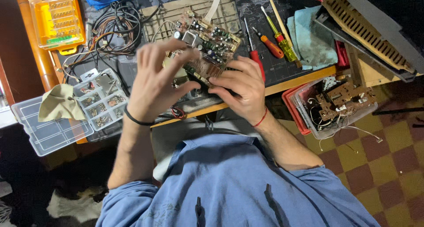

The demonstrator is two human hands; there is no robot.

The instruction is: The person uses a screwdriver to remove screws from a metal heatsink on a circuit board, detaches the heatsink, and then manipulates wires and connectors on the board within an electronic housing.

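Note:
A brown circuit board (212,45) crowded with small components is tilted up over the workbench. My right hand (240,87) grips its near edge from below. My left hand (154,79) hovers just left of the board with fingers spread, its fingertips near the board's left corner and holding nothing that I can see. A white ribbon cable (215,3) runs from the board's top toward the back. Under the board lies a grimy beige slotted chassis (168,12).
Several screwdrivers (269,39) lie right of the board beside a blue cloth (311,37). A tangle of wires (112,30), an orange bit case (55,19) and a clear parts organizer (101,101) sit left. A bin of scrap electronics (335,105) stands right.

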